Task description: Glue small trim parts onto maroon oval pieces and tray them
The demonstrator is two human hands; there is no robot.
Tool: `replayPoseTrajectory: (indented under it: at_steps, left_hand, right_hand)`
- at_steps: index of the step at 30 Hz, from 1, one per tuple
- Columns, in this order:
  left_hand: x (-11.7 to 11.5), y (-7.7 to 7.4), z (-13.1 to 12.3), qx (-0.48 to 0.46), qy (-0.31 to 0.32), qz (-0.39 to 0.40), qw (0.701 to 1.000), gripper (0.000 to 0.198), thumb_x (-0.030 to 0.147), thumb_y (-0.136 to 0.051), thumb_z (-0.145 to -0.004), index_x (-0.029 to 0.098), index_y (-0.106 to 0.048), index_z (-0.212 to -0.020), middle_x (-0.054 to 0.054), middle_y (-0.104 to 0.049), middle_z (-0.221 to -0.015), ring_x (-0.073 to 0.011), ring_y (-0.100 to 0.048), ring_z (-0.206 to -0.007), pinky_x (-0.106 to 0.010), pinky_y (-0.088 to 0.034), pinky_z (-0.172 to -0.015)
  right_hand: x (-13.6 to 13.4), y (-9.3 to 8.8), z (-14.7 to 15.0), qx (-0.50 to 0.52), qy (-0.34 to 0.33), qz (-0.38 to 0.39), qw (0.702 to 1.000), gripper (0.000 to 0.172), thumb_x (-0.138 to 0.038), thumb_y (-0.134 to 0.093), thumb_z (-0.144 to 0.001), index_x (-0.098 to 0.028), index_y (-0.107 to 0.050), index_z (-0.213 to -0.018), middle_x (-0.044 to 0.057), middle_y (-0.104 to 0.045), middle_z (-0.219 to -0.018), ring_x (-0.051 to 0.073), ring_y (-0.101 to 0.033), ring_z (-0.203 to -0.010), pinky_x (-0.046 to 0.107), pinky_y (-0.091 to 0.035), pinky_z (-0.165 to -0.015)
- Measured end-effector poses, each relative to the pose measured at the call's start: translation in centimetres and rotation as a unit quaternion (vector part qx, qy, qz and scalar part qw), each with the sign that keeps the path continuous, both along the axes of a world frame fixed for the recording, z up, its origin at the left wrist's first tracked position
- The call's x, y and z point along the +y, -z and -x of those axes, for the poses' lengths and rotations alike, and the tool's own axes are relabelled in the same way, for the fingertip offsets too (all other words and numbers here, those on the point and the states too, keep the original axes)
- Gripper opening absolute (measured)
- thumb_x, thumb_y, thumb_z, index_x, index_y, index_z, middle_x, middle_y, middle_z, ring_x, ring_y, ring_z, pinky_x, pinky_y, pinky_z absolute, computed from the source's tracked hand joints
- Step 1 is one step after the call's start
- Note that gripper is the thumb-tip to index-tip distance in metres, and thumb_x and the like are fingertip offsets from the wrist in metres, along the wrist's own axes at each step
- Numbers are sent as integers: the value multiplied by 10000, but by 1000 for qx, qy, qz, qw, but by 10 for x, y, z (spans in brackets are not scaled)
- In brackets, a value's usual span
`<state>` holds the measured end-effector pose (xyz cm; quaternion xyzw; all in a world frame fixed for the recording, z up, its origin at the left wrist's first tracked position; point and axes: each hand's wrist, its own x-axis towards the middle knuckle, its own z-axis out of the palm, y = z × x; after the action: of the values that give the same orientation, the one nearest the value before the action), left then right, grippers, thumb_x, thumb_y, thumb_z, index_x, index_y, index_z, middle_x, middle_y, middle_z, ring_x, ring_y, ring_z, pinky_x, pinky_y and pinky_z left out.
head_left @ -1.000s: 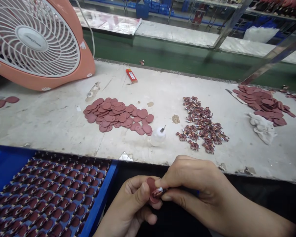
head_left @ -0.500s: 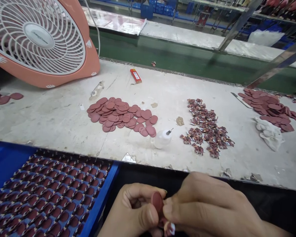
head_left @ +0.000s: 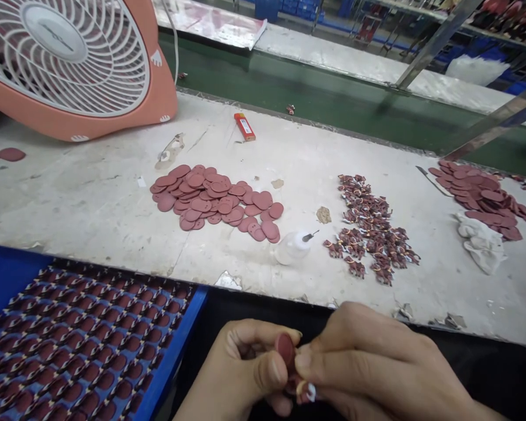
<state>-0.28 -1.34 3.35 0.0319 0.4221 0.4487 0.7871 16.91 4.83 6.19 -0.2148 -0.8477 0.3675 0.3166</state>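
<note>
Between thumb and fingers, my left hand (head_left: 249,371) pinches a dark red oval disc (head_left: 284,348) at the front, below the table edge. My right hand (head_left: 368,365) is closed against it, its fingertips on a small brown-and-white figurine (head_left: 305,390) that touches the disc's lower side. Part of the figurine is hidden by the fingers. Beyond the hands, a heap of red oval discs (head_left: 219,196) lies on the table (head_left: 127,216). To its right are a clear bottle with a needle tip (head_left: 293,247) and a pile of small brown figurines (head_left: 372,225).
A blue tray (head_left: 182,339) holding rows of figurines on discs stands at lower left. An orange fan (head_left: 127,120) leans at the back left. Behind the table runs a green belt (head_left: 333,105). A red lighter (head_left: 244,127), more discs (head_left: 477,193) and a white cloth (head_left: 482,244) lie around.
The camera view has shifted slightly. Both hands stay pressed together on the disc and figurine, with little other movement.
</note>
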Motion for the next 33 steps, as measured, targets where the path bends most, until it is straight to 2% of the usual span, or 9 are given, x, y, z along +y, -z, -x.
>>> replayPoseTrajectory:
  at_steps: [5, 12, 19, 25, 30, 33]
  left_hand:
    - [3, 9, -3, -3, -5, 25, 1000, 321, 410, -883, -512, 176, -778, -705, -1, -698, -601, -88, -611, -561, -128, -458, -440]
    - [0, 10, -3, -4, -21, 27, 999, 338, 408, -880, -519, 139, -771, -692, -8, -672, -586, -81, -591, -548, -118, -461, -428]
    - [-4, 18, -6, -25, -27, -15, 999, 326, 435, -844, -586, 140, -764, -701, 4, -613, -570, -65, -537, -528, -103, -457, -405]
    - [-8, 29, 0, -77, -34, -9, 996, 180, 330, -777, -722, 157, -755, -767, 13, -594, -597, -69, -551, -524, -116, -491, -395]
    - [-10, 37, 4, -123, -26, -45, 991, 179, 316, -705, -797, 144, -748, -775, -3, -622, -653, -68, -571, -556, -117, -527, -415]
    - [-11, 37, 3, -142, -22, -58, 988, 182, 309, -701, -801, 140, -750, -754, -1, -626, -648, -62, -574, -556, -117, -539, -428]
  right_hand:
    - [6, -3, 2, -45, -20, 78, 996, 160, -52, -628, -902, -123, -672, -1039, 72, -682, -901, 129, -622, -792, 203, -532, -738]
    - [5, 2, 2, -39, -38, 103, 993, 237, -16, -633, -884, -145, -649, -1082, 39, -670, -906, 123, -590, -808, 219, -484, -751]
    - [4, 1, 3, -52, -33, 108, 992, 173, -46, -627, -900, -136, -646, -1046, 43, -653, -914, 125, -589, -816, 227, -481, -747]
    - [4, -5, 5, -27, -3, 69, 997, 437, -150, -706, -864, -99, -547, -1268, 79, -607, -1092, 148, -570, -1007, 216, -477, -891]
    - [2, 1, 8, -11, 2, 113, 994, 257, -110, -672, -876, -115, -637, -1130, 36, -620, -925, 112, -576, -849, 185, -485, -764]
    - [1, 4, 12, -3, 1, 121, 993, 207, -100, -651, -893, -127, -654, -1098, 24, -624, -865, 100, -573, -792, 180, -473, -711]
